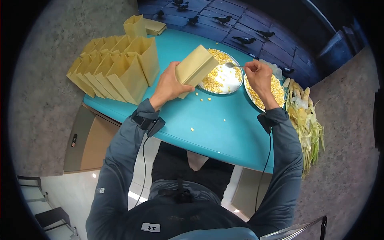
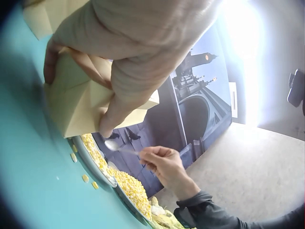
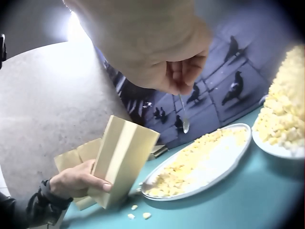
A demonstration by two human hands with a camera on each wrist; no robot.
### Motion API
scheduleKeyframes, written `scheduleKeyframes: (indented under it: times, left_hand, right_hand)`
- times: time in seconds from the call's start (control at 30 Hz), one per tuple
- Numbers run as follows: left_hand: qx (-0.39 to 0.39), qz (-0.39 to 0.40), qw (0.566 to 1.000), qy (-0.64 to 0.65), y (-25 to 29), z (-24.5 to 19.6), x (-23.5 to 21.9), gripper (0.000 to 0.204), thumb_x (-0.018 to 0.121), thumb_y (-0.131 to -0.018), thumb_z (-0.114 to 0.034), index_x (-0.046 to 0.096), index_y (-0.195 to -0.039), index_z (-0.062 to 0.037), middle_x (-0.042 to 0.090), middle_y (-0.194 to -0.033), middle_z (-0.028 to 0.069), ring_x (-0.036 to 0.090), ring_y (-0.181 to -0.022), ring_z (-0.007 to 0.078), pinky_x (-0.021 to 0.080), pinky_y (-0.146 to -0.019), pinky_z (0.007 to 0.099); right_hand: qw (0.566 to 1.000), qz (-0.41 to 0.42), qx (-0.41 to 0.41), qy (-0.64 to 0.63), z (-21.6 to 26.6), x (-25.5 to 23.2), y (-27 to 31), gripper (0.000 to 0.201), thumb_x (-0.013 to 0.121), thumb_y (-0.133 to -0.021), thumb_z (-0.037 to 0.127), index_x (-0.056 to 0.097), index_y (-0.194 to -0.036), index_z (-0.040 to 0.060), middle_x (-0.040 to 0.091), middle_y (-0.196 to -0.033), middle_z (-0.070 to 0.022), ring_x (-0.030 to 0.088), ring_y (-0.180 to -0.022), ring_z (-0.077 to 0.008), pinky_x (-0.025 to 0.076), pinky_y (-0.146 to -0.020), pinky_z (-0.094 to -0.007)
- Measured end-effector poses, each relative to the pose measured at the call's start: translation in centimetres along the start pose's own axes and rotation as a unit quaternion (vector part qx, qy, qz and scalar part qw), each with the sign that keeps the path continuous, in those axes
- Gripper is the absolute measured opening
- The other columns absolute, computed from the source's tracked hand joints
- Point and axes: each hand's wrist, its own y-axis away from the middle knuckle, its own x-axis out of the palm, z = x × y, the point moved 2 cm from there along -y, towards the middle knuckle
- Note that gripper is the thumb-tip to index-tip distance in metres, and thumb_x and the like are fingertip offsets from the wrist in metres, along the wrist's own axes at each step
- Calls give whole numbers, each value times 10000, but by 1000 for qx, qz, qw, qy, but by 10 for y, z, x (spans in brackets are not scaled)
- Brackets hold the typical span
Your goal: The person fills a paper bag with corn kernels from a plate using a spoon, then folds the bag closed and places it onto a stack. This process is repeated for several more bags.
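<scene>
L fingers [image 1: 170, 84] grip bag [image 1: 196, 68]; spoon [image 1: 232, 65] beside.

- The near plate [image 1: 236, 82] lies on the surface [image 1: 224, 132], toward its far edge.
- A second plate [image 1: 251, 95] sits just right of the near plate, touching or almost so.
- Husks and cobs [image 1: 306, 120] lie right of the second plate, at the surface's edge.
- Standing paper bags [image 1: 112, 68] cluster well left of the near plate.
- A held bag [image 1: 196, 68] hangs over the near plate's left rim.
- A spoon [image 1: 232, 64] is above the near plate.
- Loose kernels [image 1: 193, 129] lie on the surface in front of it.
</scene>
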Motion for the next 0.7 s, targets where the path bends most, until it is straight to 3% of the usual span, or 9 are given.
scheduleKeyframes:
  times: [0.03, 0.1, 0.13, 0.27, 0.4, 0.5, 0.63, 0.7]
  left_hand:
    - [5, -16, 1000, 8, 2, 2, -5, 1072, 1037, -632, -258, 471, -1495, 32, 669, -1347, 241, 664, -1261, 381, 546, -1059, 454]
    - [7, -19, 1000, 0, 7, 7, -12, 1080, 1043, -640, -273, 467, -1505, 21, 663, -1366, 229, 658, -1272, 354, 539, -1072, 442]
    - [3, -27, 1000, 1, 9, 10, -16, 1088, 1050, -648, -287, 462, -1514, 10, 658, -1386, 216, 652, -1283, 328, 533, -1085, 431]
    - [-4, -21, 1000, 8, 16, 14, -24, 1058, 1041, -643, -250, 474, -1495, 22, 665, -1379, 228, 660, -1282, 354, 539, -1075, 437]
    - [17, -21, 1000, 7, 18, 16, -28, 1085, 1053, -645, -259, 460, -1509, 22, 651, -1386, 215, 646, -1291, 327, 536, -1083, 426]
    - [29, -16, 999, 13, 18, 19, -30, 1109, 1059, -641, -262, 445, -1520, 22, 642, -1396, 216, 638, -1301, 326, 533, -1091, 429]
    - [37, -13, 999, 6, 16, 24, -30, 1118, 1059, -639, -250, 433, -1527, 16, 637, -1410, 225, 637, -1313, 341, 529, -1101, 439]
    - [37, -10, 999, 8, 15, 23, -29, 1118, 1059, -639, -248, 433, -1527, 17, 635, -1411, 225, 637, -1313, 340, 530, -1100, 439]
  right_hand:
    - [1000, -6, 6, -5, -10, 4, 0, 147, 812, -902, 98, 819, -1011, 0, 795, -806, -80, 734, -712, -122, 566, -672, -282]
    - [991, 49, 122, -17, -29, 17, 3, 144, 818, -837, 129, 831, -932, 21, 800, -803, -122, 774, -730, -195, 607, -729, -336]
    - [991, 44, 128, -23, -32, 25, 5, 144, 818, -837, 129, 831, -932, 21, 800, -803, -122, 774, -730, -195, 607, -729, -336]
    - [972, 83, 182, -121, -27, 58, 17, 133, 832, -840, 103, 828, -923, -1, 803, -811, -98, 769, -729, -171, 603, -722, -323]
    - [924, 107, 285, -233, -15, 77, 23, 96, 821, -875, 30, 795, -925, -47, 792, -819, -124, 752, -703, -158, 601, -642, -285]
    - [853, 90, 369, -357, -22, 84, 19, 113, 820, -885, -17, 766, -963, -79, 783, -899, -156, 759, -747, -173, 645, -662, -260]
    - [836, 78, 386, -383, -22, 64, 8, 110, 825, -880, -23, 766, -962, -65, 778, -907, -139, 760, -780, -167, 645, -677, -249]
    - [846, 75, 353, -393, -17, 46, 1, 120, 829, -882, -5, 768, -973, -55, 773, -901, -119, 757, -795, -165, 643, -708, -258]
